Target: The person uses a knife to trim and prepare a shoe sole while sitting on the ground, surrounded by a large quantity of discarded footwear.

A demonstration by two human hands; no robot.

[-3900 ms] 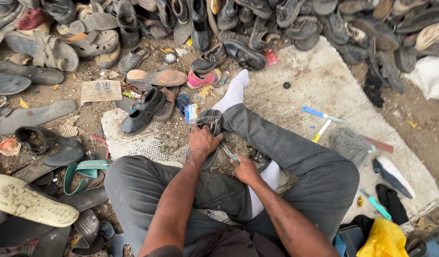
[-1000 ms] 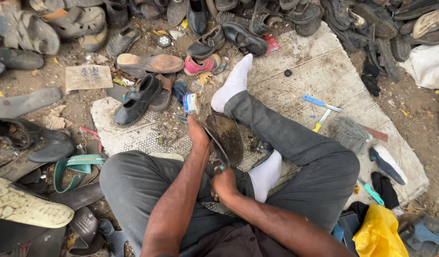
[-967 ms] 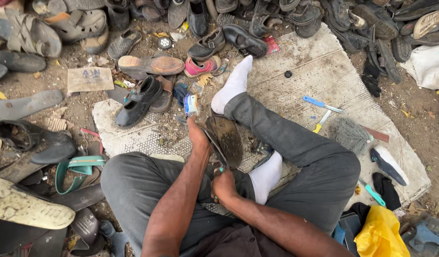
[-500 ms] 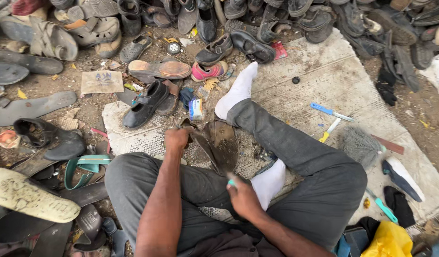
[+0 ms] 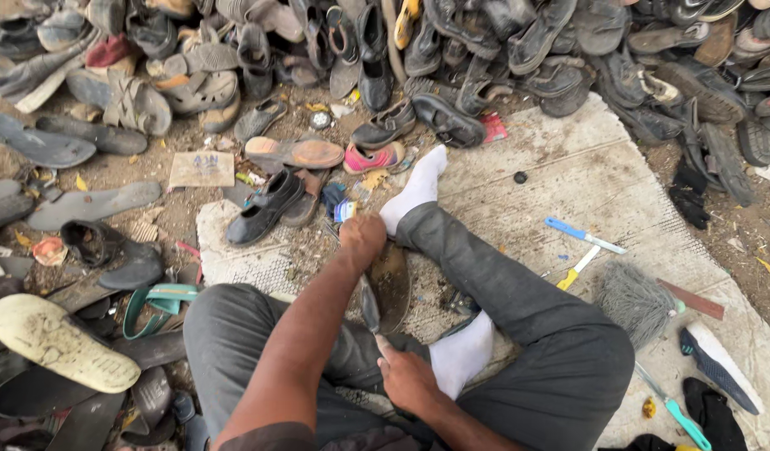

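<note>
Shoe [image 5: 391,284], dark and worn, stands on edge between my crossed legs, sole side turned toward the right, just at the centre of what I see. Nearest me, at about six o'clock, my right hand [image 5: 410,380] closes around the lower end of it, fingers wrapped; a small tool may sit in that grip, but I cannot tell. Above it, at twelve o'clock from the shoe, my left hand [image 5: 362,238] clamps the upper end, knuckles up, forearm running down toward me. Both hands are narrow, holding the shoe between them.

My grey trousers [image 5: 535,334] and white socks [image 5: 464,355] frame it on either side. I sit on a pale, dusty mat [image 5: 585,175] laid on the ground. At three o'clock lie a blue-handled tool [image 5: 581,235], a yellow-handled one [image 5: 575,269] and a grey brush [image 5: 635,299], all well apart from the hands. At ten o'clock a black shoe [image 5: 266,207] rests near a brown one. At eight o'clock a pale sandal sole [image 5: 59,342] lies bottom up. Farthest off, along twelve o'clock, a heap of old shoes and sandals [image 5: 485,42] stretches across the dirt.
</note>
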